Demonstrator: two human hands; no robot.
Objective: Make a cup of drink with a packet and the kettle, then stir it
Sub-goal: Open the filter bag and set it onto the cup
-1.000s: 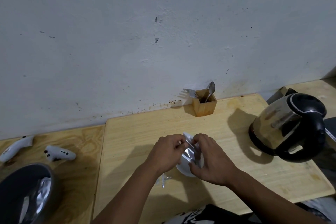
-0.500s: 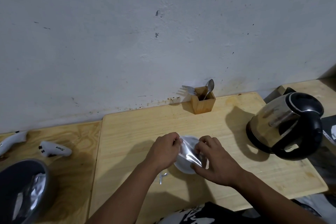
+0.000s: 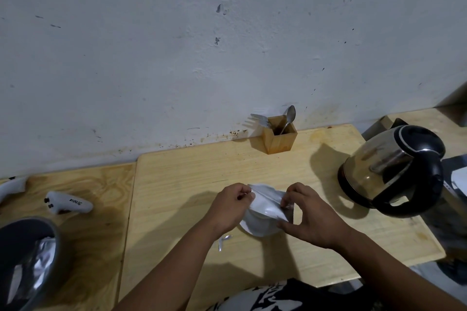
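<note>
While the packet (image 3: 267,203) is held over the white cup (image 3: 257,226), the task is judged to be at its early stage: a torn-off foil strip (image 3: 223,241) lies on the counter (image 3: 177,184) just beside the cup, so the packet appears opened, but whether any powder has gone in cannot be told. Water and stirring are judged still to come.

Far left, a dark bowl (image 3: 27,260) with foil inside is noted at the counter edge; behind it, two white controllers (image 3: 68,203) lie well apart from the work.

Centre: the left hand (image 3: 231,207) is pinched on the packet's left top corner, fingers curled. The right hand (image 3: 307,217) is pinched on the packet's right edge, thumb below. The packet is stretched between them, directly above the cup.

Behind, against the wall, a wooden holder (image 3: 279,137) with a fork (image 3: 260,118) and a spoon (image 3: 288,118) is seen; the spoon is untouched.

Right: the kettle (image 3: 394,171) stands upright, lid shut, near the cup. Nothing lies between kettle and cup.
</note>
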